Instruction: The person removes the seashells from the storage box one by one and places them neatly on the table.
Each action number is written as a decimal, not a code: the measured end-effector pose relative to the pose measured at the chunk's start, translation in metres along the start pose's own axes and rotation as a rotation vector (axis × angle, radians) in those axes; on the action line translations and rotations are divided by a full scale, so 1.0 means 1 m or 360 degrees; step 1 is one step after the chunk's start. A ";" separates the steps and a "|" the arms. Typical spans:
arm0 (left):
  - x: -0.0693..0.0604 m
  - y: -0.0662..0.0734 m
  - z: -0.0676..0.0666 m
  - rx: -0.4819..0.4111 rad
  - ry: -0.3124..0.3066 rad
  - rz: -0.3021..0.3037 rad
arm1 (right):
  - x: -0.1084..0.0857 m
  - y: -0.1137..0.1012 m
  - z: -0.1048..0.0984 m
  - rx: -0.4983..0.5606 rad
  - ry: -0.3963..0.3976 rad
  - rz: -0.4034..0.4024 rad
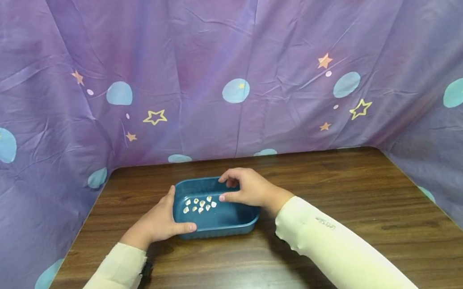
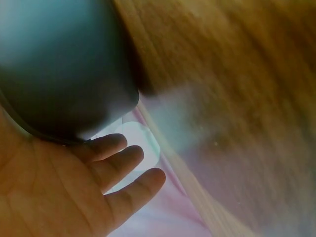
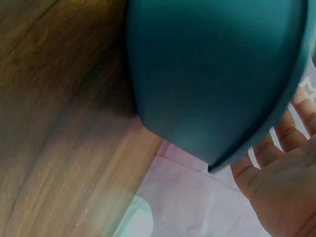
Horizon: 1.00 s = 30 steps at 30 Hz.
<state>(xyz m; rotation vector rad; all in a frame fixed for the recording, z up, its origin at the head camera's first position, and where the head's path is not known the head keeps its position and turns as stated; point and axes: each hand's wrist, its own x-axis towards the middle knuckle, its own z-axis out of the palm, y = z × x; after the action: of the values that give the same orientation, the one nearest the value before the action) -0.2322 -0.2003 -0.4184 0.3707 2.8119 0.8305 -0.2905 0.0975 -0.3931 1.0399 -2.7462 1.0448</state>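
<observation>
A blue rectangular dish (image 1: pixel 217 231) with rounded corners sits on the table. Several small white, shell-like pieces with tan marks (image 1: pixel 201 204) lie loose on the left part of its floor. Along the dish's left end rests my left hand (image 1: pixel 158 219), its straight thumb over the front rim and a finger by the back left corner. Three of its fingers stretch out below the dish's rim in the left wrist view. My right hand (image 1: pixel 250 188) hovers over the right part of the dish, thumb and bent forefinger apart, with nothing visible between them.
The dish stands on a dark wood-grain table (image 1: pixel 323 245). Behind it and at both sides hangs a purple curtain (image 1: pixel 192 44) with stars and pale blue spots. Pale sleeves (image 1: pixel 339 249) cover both forearms.
</observation>
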 end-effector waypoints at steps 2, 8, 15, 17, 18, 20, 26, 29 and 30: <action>0.000 0.000 0.000 0.0007 0.0002 -0.0007 | 0.003 0.000 0.003 -0.0013 -0.0020 0.0010; 0.001 0.000 0.000 0.0030 -0.0016 -0.0021 | 0.009 0.000 0.011 -0.0067 -0.0090 0.0036; 0.000 0.000 -0.001 0.0022 -0.0037 -0.0039 | 0.015 -0.002 0.019 -0.0099 -0.0141 0.0022; -0.001 0.000 -0.001 0.0016 -0.0036 -0.0038 | 0.017 -0.003 0.022 -0.0106 -0.0162 0.0042; -0.002 0.000 -0.001 0.0017 -0.0037 -0.0036 | 0.018 -0.004 0.024 -0.0105 -0.0175 0.0055; -0.002 -0.001 -0.002 0.0021 -0.0039 -0.0031 | 0.020 -0.004 0.028 -0.0111 -0.0200 0.0072; -0.002 -0.001 -0.001 0.0029 -0.0051 -0.0037 | 0.026 -0.004 0.037 -0.0112 -0.0230 0.0084; -0.002 0.000 -0.001 0.0010 -0.0053 -0.0038 | 0.029 -0.005 0.039 -0.0109 -0.0248 0.0110; -0.002 0.000 -0.001 0.0005 -0.0053 -0.0038 | 0.030 -0.005 0.040 -0.0113 -0.0255 0.0121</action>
<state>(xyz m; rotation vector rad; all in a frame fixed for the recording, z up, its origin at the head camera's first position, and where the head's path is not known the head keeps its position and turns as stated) -0.2308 -0.2018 -0.4172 0.3475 2.7817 0.8070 -0.3028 0.0533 -0.4140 1.0615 -2.9474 0.9021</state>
